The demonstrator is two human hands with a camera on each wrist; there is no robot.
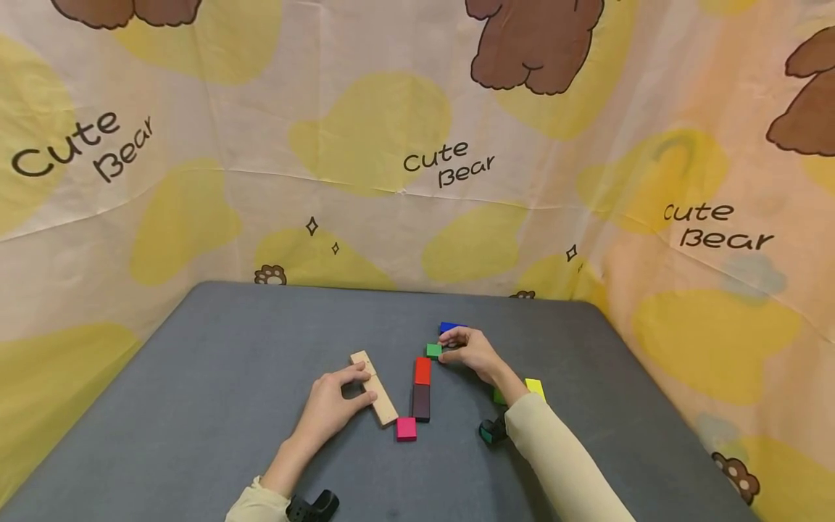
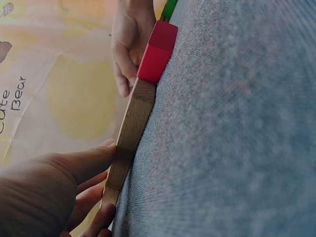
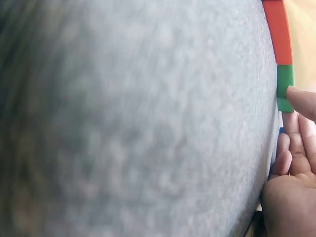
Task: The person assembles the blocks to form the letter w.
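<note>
My left hand lies along the left side of a strip of plain wooden blocks, its thumb and fingertips touching it apart from each other. A seam crosses the strip near its far end. The strip's near end meets a pink block. My right hand pinches a small green block at its right side, with the thumb on it in the right wrist view. The green block sits at the far end of a red block, which adjoins a dark purple block near the pink one.
A blue block lies behind my right fingers. Beneath the right forearm, a yellow block and another green block are partly covered. The grey tabletop ends at a patterned cloth backdrop.
</note>
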